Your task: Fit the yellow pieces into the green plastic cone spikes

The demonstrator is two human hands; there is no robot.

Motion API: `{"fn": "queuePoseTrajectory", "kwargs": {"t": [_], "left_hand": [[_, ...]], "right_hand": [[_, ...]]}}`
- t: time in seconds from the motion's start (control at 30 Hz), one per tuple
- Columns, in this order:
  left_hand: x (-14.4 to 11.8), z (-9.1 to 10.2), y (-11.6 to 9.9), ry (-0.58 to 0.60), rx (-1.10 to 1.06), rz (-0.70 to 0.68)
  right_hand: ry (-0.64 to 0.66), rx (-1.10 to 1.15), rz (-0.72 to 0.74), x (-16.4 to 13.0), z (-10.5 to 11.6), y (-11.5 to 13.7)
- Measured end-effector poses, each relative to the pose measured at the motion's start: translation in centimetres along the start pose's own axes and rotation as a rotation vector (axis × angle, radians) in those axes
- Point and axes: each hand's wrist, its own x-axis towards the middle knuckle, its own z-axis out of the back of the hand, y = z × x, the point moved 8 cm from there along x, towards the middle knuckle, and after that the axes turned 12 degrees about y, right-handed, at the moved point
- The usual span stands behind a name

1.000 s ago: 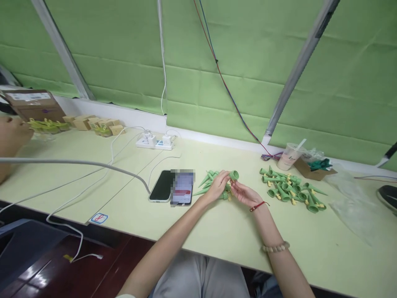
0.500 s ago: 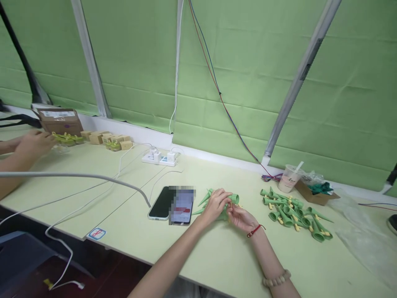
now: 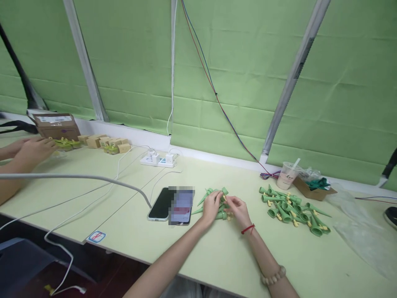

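Over a small group of green cone-shaped pieces (image 3: 221,215), my left hand (image 3: 212,207) is closed around one green cone, mostly hidden by the fingers. My right hand (image 3: 238,210), with a red string bracelet at the wrist, meets it from the right. Its thumb and fingertips pinch at a small yellow piece (image 3: 224,198) between the two hands. Whether that piece is joined to the cone cannot be made out. To the right lies a larger pile of green cones (image 3: 287,210) with small yellow parts on them.
Two phones (image 3: 159,203) lie left of my hands, with a power strip (image 3: 158,159) and cables behind. At the back right stand a drink cup (image 3: 287,176) and a cardboard tray (image 3: 313,192), near plastic bags (image 3: 362,236). Another person's hands (image 3: 34,151) work at far left beside small boxes (image 3: 96,141).
The green cone's open end that stuck out right of my left fingers has turned out of sight. My right hand has shifted slightly up, its fingertips now at the yellow piece.
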Motion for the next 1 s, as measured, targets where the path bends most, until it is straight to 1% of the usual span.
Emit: {"fn": "queuePoseTrajectory", "kwargs": {"t": [0.07, 0.13, 0.2, 0.23, 0.3, 0.33, 0.43, 0.5, 0.53, 0.57, 0.63, 0.7, 0.73, 0.8, 0.87, 0.9, 1.0], "left_hand": [[0.2, 0.2, -0.3, 0.004, -0.030, -0.060], [0.2, 0.3, -1.0, 0.026, -0.048, -0.138], [0.1, 0.2, -1.7, 0.057, -0.058, -0.202], [0.0, 0.2, -2.0, 0.067, -0.063, -0.225], [-0.3, 0.3, -2.4, 0.063, -0.065, -0.242], [-0.3, 0.4, -2.5, 0.053, -0.059, -0.234], [-0.4, 0.3, -2.2, 0.048, -0.028, -0.165], [-0.3, 0.1, -1.8, 0.071, -0.029, -0.125], [-0.2, 0.1, -1.6, 0.079, -0.041, -0.113], [-0.1, 0.1, -1.4, 0.080, -0.062, -0.105], [0.1, 0.3, -1.1, 0.056, -0.117, -0.094], [0.2, 0.5, -0.8, 0.031, -0.163, -0.075], [0.3, 0.5, -0.7, 0.029, -0.176, -0.063], [0.4, 0.3, -0.6, 0.044, -0.183, -0.051], [0.3, 0.2, -0.8, 0.058, -0.177, -0.067], [0.3, 0.1, -1.1, 0.061, -0.170, -0.090], [0.2, 0.5, -2.3, 0.057, -0.135, -0.184]], "right_hand": [[0.025, 0.162, -0.130, 0.0, -0.1, -0.8], [0.083, 0.262, -0.237, -0.1, -0.6, -1.5], [0.152, 0.303, -0.303, -0.2, -1.2, -1.9], [0.166, 0.301, -0.305, -0.2, -1.3, -1.9], [0.131, 0.216, -0.235, -0.1, -0.9, -1.4], [0.086, 0.123, -0.163, 0.0, -0.4, -0.8], [-0.056, -0.294, 0.137, -0.5, 0.6, 2.3], [-0.095, -0.524, 0.290, -1.2, 0.2, 4.0], [-0.095, -0.577, 0.320, -1.3, 0.0, 4.3], [-0.092, -0.580, 0.315, -1.4, -0.1, 4.3], [-0.106, -0.453, 0.221, -1.0, 0.3, 3.6], [-0.106, -0.218, 0.052, -0.6, 0.8, 1.9], [-0.082, -0.097, -0.041, -0.4, 0.7, 1.0], [0.015, 0.110, -0.190, -0.3, 0.0, -0.3], [0.108, 0.250, -0.260, -0.4, -0.9, -0.7], [0.130, 0.301, -0.273, -0.6, -1.1, -0.7], [0.120, 0.402, -0.269, -0.8, -1.3, -0.4]]}}
